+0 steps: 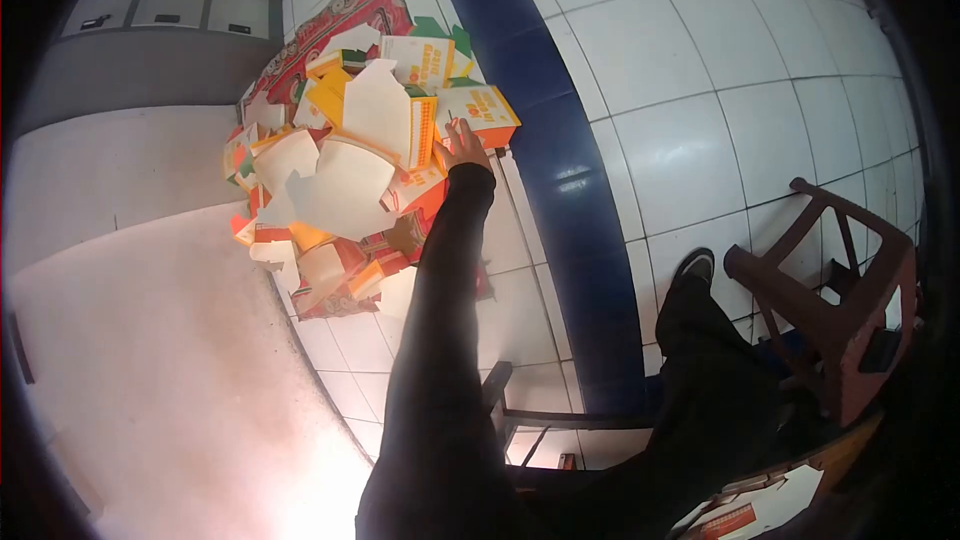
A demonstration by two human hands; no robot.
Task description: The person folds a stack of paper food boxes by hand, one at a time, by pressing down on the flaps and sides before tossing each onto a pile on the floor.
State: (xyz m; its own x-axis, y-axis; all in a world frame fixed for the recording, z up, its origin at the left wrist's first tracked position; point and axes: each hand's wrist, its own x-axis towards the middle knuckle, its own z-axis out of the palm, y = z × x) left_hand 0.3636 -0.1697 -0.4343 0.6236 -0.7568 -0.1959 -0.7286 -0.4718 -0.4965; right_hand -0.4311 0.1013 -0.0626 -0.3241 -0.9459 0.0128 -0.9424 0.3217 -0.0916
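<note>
My left hand (464, 145), in a black sleeve, reaches down to the right edge of a heap of printed food cartons. Its fingers are apart and touch a white, yellow and orange carton (485, 105) with a red-orange side; no firm grip shows. Just left of the fingers stands another carton (422, 130) with an orange side and a large pale flap. More cartons (345, 185), some lying open with bare inner faces, pile up on a red patterned cloth (375, 0). My right hand is out of view.
A brown plastic stool (840, 300) stands at the right. My shoe (695, 265) rests on the white tiled floor (680, 140), beside a dark blue strip (560, 160). A pale wall (150, 320) and grey cabinets (170, 10) are left. More printed card (760, 515) lies bottom right.
</note>
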